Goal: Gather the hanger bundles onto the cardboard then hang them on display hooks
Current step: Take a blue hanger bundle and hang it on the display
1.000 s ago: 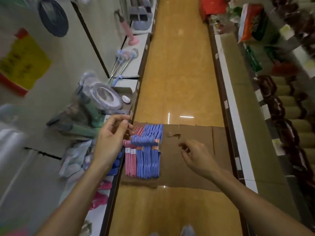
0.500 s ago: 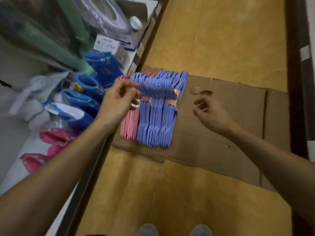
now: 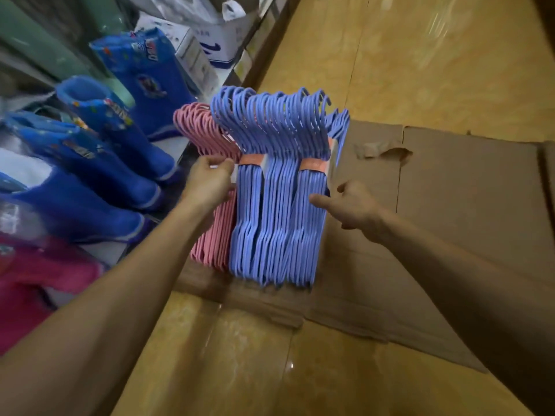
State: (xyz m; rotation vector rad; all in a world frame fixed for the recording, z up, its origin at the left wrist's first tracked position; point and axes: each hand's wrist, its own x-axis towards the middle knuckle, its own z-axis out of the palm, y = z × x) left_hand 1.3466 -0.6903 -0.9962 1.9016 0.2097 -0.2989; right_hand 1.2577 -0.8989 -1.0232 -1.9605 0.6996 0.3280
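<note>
Several blue rubber boots are seen lying on a low shelf to the left of the cardboard, with pink boots below them in the picture and white boxes above them. A flattened sheet of cardboard is spread on the yellow-brown floor, and the hanger bundles are stood on its left part. A pink hanger bundle is placed at the cardboard's left edge, just beside the shelf; the blue hanger bundles are packed against its right side, their hooks turned away from the viewer and orange paper bands wrapped round their necks. The left hand is laid on the pink bundle, its fingers curled and pinching at the band where pink meets blue. The right hand is held against the right flank of the blue bundles, its thumb touching them and its fingers loosely bent, nothing being gripped. A torn patch is visible in the cardboard right of the bundles.
</note>
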